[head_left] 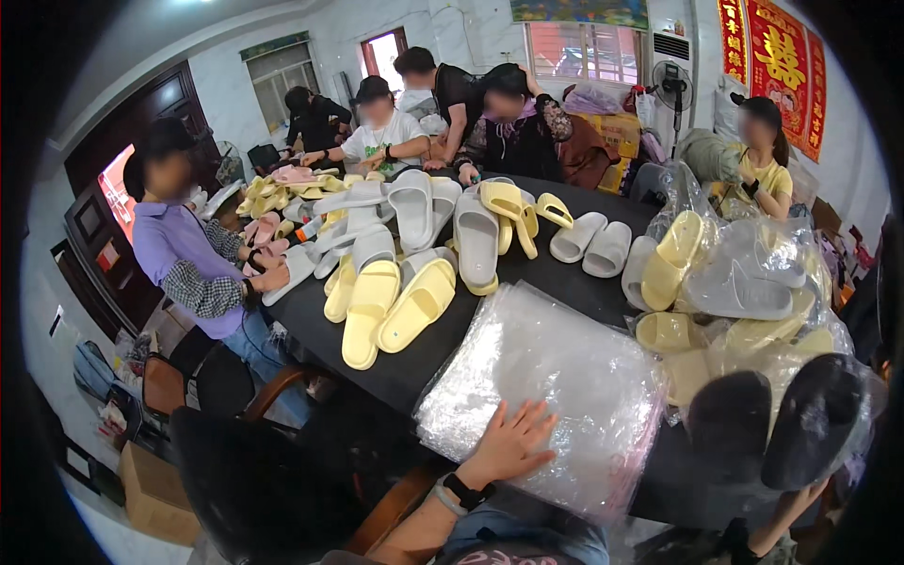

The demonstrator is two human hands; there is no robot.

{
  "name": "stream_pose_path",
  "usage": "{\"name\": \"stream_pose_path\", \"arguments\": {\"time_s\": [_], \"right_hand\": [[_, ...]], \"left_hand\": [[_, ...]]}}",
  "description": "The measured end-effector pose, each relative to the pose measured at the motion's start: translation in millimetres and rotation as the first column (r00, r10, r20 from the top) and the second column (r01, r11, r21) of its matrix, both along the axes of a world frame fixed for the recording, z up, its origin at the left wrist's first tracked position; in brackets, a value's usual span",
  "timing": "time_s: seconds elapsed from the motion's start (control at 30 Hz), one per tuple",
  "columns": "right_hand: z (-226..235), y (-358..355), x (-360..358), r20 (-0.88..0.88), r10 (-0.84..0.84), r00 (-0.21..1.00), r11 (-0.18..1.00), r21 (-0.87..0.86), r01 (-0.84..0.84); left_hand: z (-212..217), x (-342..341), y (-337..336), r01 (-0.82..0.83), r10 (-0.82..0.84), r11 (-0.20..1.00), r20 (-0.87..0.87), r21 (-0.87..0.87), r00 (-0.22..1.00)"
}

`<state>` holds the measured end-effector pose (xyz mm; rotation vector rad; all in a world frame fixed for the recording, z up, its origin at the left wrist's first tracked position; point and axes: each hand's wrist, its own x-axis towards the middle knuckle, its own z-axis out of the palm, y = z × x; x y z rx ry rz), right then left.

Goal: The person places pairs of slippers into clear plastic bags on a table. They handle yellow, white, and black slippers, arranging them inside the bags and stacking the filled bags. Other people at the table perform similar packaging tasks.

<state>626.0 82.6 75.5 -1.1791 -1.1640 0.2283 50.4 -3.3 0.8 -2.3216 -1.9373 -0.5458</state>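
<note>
My left hand (513, 443) lies flat with fingers spread on a stack of clear plastic bags (565, 377) on the dark table. My right hand (799, 501) is low at the right, gripping a pair of black slippers (815, 424) in clear plastic from below. The slippers partly hide its fingers. Just beyond that pair is a pile of bagged grey and yellow slippers (739, 282). Ahead of my left hand, a loose yellow pair (395, 315) lies on the table, left of the bag stack.
Many loose grey slippers (411, 209) and yellow ones cover the table's far side. A person in purple (188, 245) handles slippers at the left; several others work at the far side. A black chair (273, 490) stands left of me, near a cardboard box (158, 494).
</note>
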Motion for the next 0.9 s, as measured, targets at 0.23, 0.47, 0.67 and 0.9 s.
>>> {"name": "stream_pose_path", "arguments": {"time_s": [0.23,0.47,0.67,0.9], "right_hand": [[6,22,-107,-0.376,0.376,0.847,0.831,-0.268,-0.488],[52,91,-315,-0.235,0.877,0.418,0.267,-0.486,-0.832],[39,60,-333,0.596,0.694,0.404,0.688,-0.381,-0.618],[32,-3,-286,0.481,0.641,0.599,0.768,-0.409,-0.494]], "left_hand": [[-11,-2,1,-0.004,0.003,0.997,0.008,0.081,1.0],[-25,-9,10,0.1,-0.206,0.963,0.447,0.25,0.871],[-8,-11,6,0.044,-0.048,0.999,0.199,0.022,0.979],[-13,-9,2,0.057,-0.066,0.996,0.146,0.062,0.987]]}}
